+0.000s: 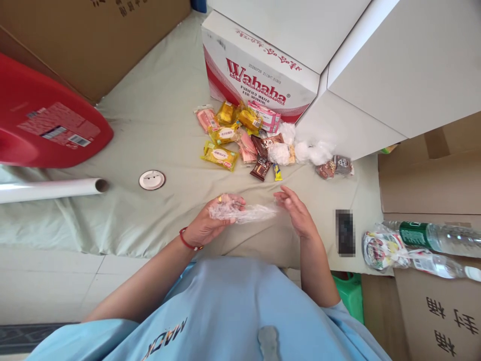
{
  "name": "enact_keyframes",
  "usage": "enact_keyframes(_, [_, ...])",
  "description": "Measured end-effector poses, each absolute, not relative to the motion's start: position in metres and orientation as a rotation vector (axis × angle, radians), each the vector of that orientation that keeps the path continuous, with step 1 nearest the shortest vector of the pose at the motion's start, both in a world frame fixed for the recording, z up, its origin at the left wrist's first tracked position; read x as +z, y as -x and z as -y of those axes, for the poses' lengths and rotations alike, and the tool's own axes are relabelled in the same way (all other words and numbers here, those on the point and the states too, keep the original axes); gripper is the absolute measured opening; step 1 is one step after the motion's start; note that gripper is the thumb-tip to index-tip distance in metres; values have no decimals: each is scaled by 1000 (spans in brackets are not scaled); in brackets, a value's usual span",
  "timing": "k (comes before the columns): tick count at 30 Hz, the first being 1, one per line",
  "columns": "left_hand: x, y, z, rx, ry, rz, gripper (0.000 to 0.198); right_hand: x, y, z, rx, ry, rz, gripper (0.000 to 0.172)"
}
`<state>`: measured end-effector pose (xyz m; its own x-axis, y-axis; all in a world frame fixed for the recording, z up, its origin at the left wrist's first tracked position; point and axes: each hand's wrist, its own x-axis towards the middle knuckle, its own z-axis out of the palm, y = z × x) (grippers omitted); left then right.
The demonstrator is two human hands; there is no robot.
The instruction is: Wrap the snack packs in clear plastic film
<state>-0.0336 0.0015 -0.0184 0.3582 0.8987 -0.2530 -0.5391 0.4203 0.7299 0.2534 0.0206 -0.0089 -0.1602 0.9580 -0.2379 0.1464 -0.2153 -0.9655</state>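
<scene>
My left hand point(218, 215), with a ring and a red bracelet, is closed around a crumpled clear plastic bag point(250, 214). The bag stretches rightward from it, above the cloth-covered table. At the bag's loose end is my right hand point(296, 208), its fingers stretched out and apart; whether a fingertip touches the plastic I cannot tell. Beyond my hands lies a pile of wrapped snacks: several yellow packets point(220, 155), pink packets point(246, 146), brown cocoa bars point(260, 168) and a small yellow-blue packet point(277, 172). White balled plastic bags point(313, 150) lie beside them.
A Wahaha water carton point(259, 75) stands behind the snacks. To the left are a red jug point(52, 115), a white tube point(52, 190) and a round pin badge point(152, 179). A blurred dark object point(345, 233) and plastic bottles point(439, 236) lie on the right.
</scene>
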Motion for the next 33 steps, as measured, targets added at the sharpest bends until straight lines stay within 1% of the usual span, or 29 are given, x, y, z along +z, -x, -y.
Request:
enact_keyframes(2, [-18, 36, -1, 1019, -622, -675, 44, -9, -245, -26, 1629, 1357, 1414, 55])
enact_keyframes(4, [-18, 41, 0, 1042, -620, -639, 65, -9, -240, -29, 1722, 1327, 1469, 40])
enact_keyframes(6, [-18, 47, -1, 1070, -593, -598, 83, -8, -239, -29, 1650, 1327, 1462, 31])
enact_keyframes(7, [-19, 50, -2, 1083, -574, -584, 86, -8, -239, -29, 1573, 1337, 1444, 30])
enact_keyframes(8, [-21, 52, -3, 1095, -554, -580, 83, -8, -239, -29, 1496, 1349, 1425, 29])
enact_keyframes(12, [-27, 55, -9, 1141, -490, -649, 64, -8, -246, -24, 1291, 1354, 1429, 22])
enact_keyframes(15, [-29, 56, -14, 1161, -533, -729, 32, -11, -253, -18, 1184, 1311, 1437, 16])
enact_keyframes(16, [-28, 57, -15, 1166, -563, -742, 24, -12, -256, -17, 1144, 1304, 1413, 15])
enact_keyframes(17, [-27, 59, -16, 1172, -594, -745, 21, -14, -258, -15, 1103, 1302, 1373, 15])
enact_keyframes(21, [-21, 69, -19, 1210, -748, -738, 21, -16, -269, -12, 1017, 1314, 1159, 20])
enact_keyframes(25, [-21, 73, -18, 1200, -837, -867, 27, -15, -271, -12, 1093, 1362, 1044, 24])
enact_keyframes(30, [-38, 66, -20, 1213, -677, -1196, 33, -16, -264, -13, 1163, 1441, 1021, 31])
enact_keyframes(33, [-42, 63, -21, 1291, -754, -1562, 40, -17, -259, -14, 1174, 1472, 1020, 31])
